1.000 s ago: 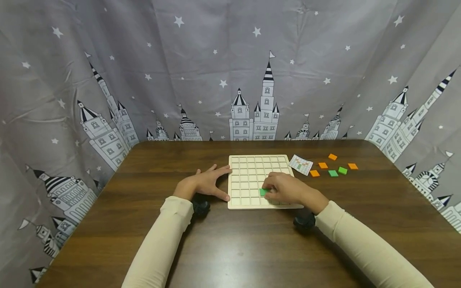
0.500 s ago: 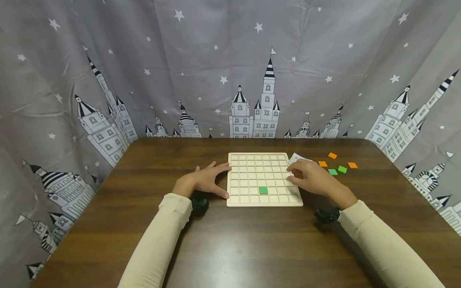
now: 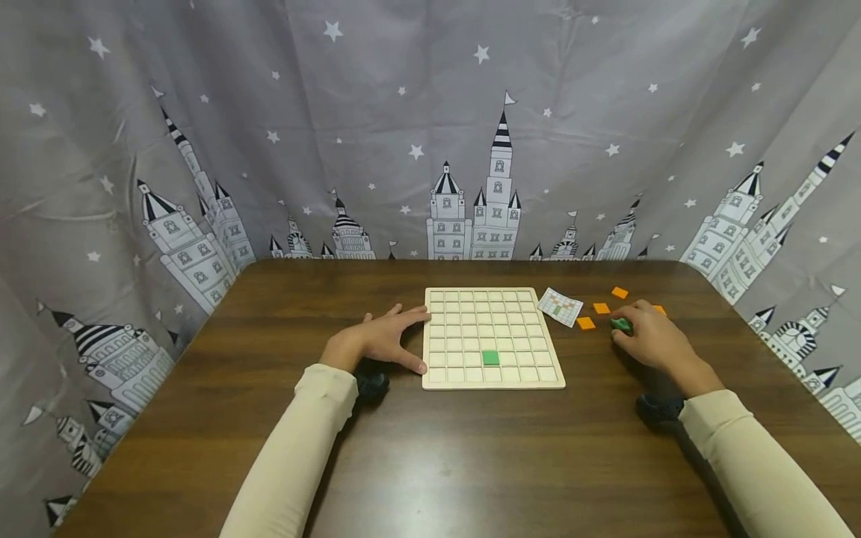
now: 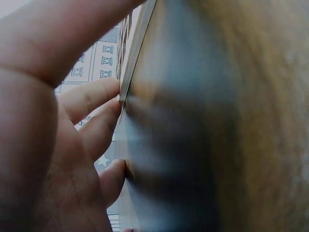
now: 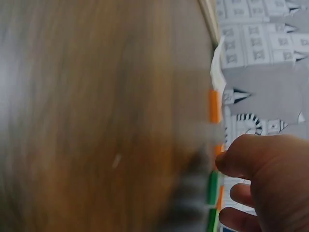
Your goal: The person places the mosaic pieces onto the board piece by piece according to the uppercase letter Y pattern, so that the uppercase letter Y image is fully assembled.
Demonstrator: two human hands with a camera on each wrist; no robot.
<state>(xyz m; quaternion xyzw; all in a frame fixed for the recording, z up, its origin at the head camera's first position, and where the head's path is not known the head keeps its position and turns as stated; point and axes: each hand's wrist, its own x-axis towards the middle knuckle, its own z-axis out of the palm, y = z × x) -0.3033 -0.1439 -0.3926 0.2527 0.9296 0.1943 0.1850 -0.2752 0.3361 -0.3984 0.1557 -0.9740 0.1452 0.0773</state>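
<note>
A pale wooden grid board [image 3: 457,331] lies mid-table, a green tile [image 3: 490,358] in one cell of its second row from the front. Along the board's left edge my left hand [image 3: 380,340] rests with thumb and fingers spread; the left wrist view shows its fingers [image 4: 99,99] against the edge. To the right of the board, my right hand [image 3: 652,340] pinches a second green tile [image 3: 622,325] between thumb and fingers, close to the table. The right wrist view has the thumb [image 5: 241,157] beside the tiles; its contact with them is unclear there.
Several orange tiles [image 3: 586,323] lie around my right hand, one partly hidden behind it. A patterned card [image 3: 560,307] sits at the board's right corner. Behind the brown table [image 3: 430,463] hangs a grey curtain [image 3: 377,112] printed with castles.
My right hand has left the green tile in the board's cell and moved right, past the card, to the loose tiles, where it grasps another green one. My left hand stays at the board's edge.
</note>
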